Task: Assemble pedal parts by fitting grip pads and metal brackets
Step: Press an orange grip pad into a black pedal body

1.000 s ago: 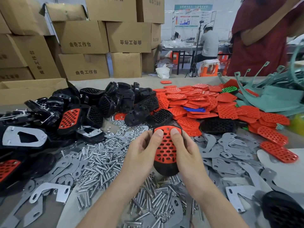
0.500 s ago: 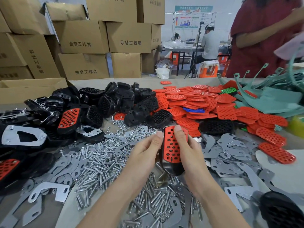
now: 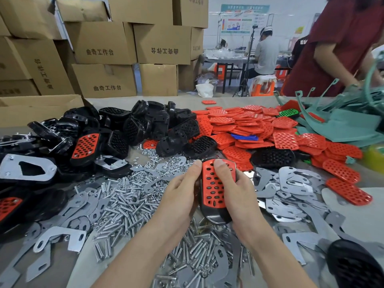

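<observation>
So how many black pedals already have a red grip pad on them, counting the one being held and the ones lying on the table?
held pedal: 1
padded pedals in the black pile: 2, one among the black shells and one at the left edge
Total: 3 that plainly show

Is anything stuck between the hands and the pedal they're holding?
No. The left hand and right hand both grip the pedal directly; nothing visible sits between them.
</observation>
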Tool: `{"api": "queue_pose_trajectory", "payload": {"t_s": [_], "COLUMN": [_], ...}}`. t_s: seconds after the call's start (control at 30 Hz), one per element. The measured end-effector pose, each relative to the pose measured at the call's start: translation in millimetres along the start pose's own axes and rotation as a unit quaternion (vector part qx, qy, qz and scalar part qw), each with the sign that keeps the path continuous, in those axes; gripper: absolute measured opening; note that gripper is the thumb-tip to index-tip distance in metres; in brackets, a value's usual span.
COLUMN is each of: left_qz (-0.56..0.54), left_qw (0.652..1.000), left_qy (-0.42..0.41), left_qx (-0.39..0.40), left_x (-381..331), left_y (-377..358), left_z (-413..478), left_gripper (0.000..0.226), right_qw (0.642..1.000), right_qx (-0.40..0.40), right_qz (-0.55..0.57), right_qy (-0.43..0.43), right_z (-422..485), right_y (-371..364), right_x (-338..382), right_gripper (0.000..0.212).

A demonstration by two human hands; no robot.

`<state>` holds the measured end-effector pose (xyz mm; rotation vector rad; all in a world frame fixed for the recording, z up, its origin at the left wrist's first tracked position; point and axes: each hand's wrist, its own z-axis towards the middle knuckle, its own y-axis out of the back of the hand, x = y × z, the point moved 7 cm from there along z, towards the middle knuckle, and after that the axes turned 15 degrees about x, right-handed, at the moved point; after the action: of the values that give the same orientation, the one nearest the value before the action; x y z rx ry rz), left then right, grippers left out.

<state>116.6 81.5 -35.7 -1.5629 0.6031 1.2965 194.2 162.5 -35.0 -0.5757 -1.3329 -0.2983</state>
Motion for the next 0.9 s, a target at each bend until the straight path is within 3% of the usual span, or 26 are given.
{"api": "queue_pose_trajectory", "payload": {"t_s": [0.37, 0.53, 0.67, 0.9], "left_qz": [0.120, 0.116, 0.117, 0.144], "left_qw": [0.991, 0.991, 0.991, 0.987], "left_qy": [-0.056, -0.058, -0.054, -0.060], "left_qx": [0.012, -0.023, -0.047, -0.050], "left_x": [-12.1, -10.5, -9.5, -12.4], "left_y": [-9.8, -12.6, -14.1, -11.7], "left_z": [-9.4, -10.8, -10.4, -9.2], "left_gripper": [0.039, 0.033, 0.034, 0.044], "right_qw": [0.999, 0.999, 0.999, 0.999], "right_qx": [-0.010, -0.005, -0.014, -0.022], "right_qz": [-0.011, -0.020, -0.009, -0.004], "right_qy": [0.035, 0.036, 0.028, 0.035], "right_z": [-2.3, -1.5, -2.3, -2.7], "right_y": [1.8, -0.1, 0.8, 0.2], "right_x": [4.1, 3.9, 0.6, 1.0], "right_gripper": [0.035, 0.019, 0.030, 0.023]}}
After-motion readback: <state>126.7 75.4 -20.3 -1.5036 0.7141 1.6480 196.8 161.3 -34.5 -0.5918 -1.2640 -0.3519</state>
